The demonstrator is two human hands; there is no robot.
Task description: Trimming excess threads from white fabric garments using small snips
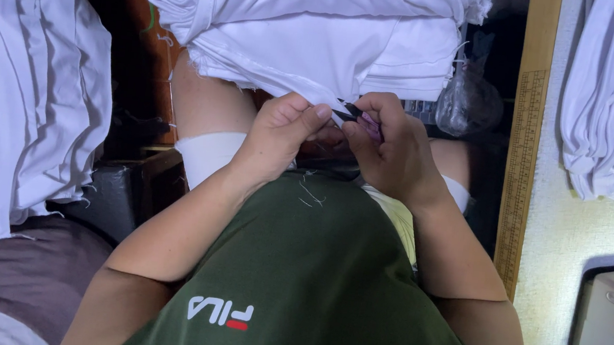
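Left hand [279,128] pinches the white cloth [312,51] edge on the lap; right hand [393,147] is clamped on small snips [362,121]. A slip could nick the cloth or thumb

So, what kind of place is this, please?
Probably a small sewing or garment workshop: stacks of white fabric pieces, a long wooden ruler, a machine at the right, and both hands trimming cloth with a small thread cutter.
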